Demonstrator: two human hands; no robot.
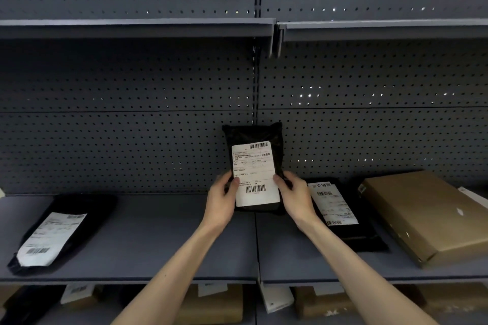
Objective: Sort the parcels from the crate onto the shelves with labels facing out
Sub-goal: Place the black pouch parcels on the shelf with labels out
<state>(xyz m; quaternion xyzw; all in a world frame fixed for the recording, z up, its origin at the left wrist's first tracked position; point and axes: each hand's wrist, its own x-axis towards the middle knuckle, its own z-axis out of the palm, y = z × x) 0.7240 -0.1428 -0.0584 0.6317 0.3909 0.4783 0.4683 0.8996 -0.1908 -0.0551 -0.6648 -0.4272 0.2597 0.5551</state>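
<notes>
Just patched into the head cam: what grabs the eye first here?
Dead centre, both hands, left and right, hold a black parcel upright against the pegboard, its white label facing out. On the same shelf lie a black bag far left, another black parcel and a brown box to the right.

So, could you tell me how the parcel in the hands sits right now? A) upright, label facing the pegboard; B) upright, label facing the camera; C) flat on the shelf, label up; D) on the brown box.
B: both hands, left and right, hold the black parcel upright by its lower edges, its white label facing out.
</notes>
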